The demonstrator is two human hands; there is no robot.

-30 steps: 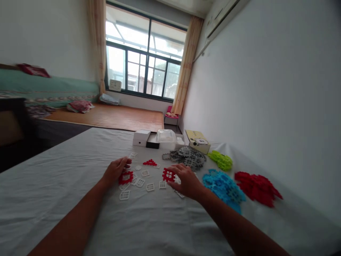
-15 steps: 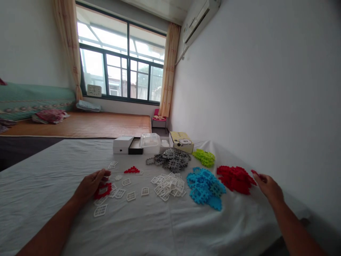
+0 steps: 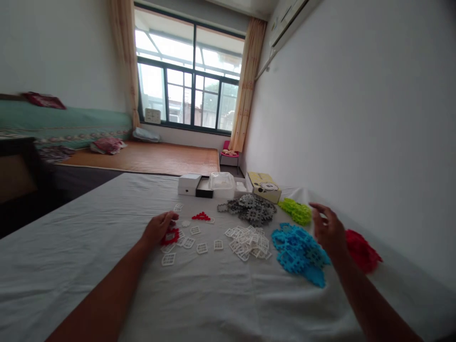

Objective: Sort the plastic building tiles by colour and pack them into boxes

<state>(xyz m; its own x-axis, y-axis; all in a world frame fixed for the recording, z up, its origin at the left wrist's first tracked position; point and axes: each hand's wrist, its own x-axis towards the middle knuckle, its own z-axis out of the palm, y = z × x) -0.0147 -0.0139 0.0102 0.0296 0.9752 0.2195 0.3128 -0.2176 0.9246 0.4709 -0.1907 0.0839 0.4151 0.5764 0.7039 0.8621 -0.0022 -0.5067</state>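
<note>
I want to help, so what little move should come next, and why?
Perhaps the right hand should reach down to the red pile and pinch up one piece. I can see no piece in that hand, and the pile lies close by, partly hidden behind its wrist. The left hand is at a red frame, so another red piece might suit.

The right hand [image 3: 329, 232] and wrist hide the left part of the red pile [image 3: 364, 251], and blur leaves unclear whether its fingers [image 3: 323, 209] hold anything. The left hand [image 3: 157, 229] partly covers the red frame [image 3: 176, 235], its grip indistinct. Picture edges crop the air conditioner [image 3: 290, 23], dark cabinet [image 3: 17, 173] and both forearms [image 3: 107, 289]; the clock [image 3: 152, 116] is too small to read.
</note>
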